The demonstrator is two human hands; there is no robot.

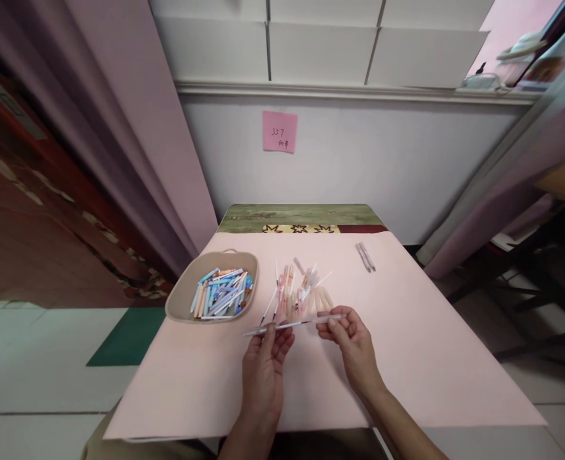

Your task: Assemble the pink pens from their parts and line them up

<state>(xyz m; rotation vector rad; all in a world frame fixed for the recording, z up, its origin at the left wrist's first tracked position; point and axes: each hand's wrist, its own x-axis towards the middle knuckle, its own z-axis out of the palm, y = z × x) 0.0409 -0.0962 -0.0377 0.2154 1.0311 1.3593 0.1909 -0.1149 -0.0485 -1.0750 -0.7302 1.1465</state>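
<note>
Refill (289, 325), white, over surface (421, 358), between left and right edges; left hand (264, 377) pinching it with clear barrel (252, 332); right hand (358, 348) closed on clear tube (323, 319); probably light, slippery, bendable: grip mid-length.

A: Specify passage.
B: Over the tabletop (426, 358), near right; also between the pen-part pile (287, 297) and two grey pens (365, 257).
A: Obstacles?
B: Central pile; raised basket rim (172, 297), left; pens, far right.

We seem to be in a home: left of our left hand (266, 374) hang mauve curtains (114, 96); beyond it, a pink handwritten note (280, 131) marks the pale wall (359, 153), and tiled floor (33, 390) surrounds us.
</note>
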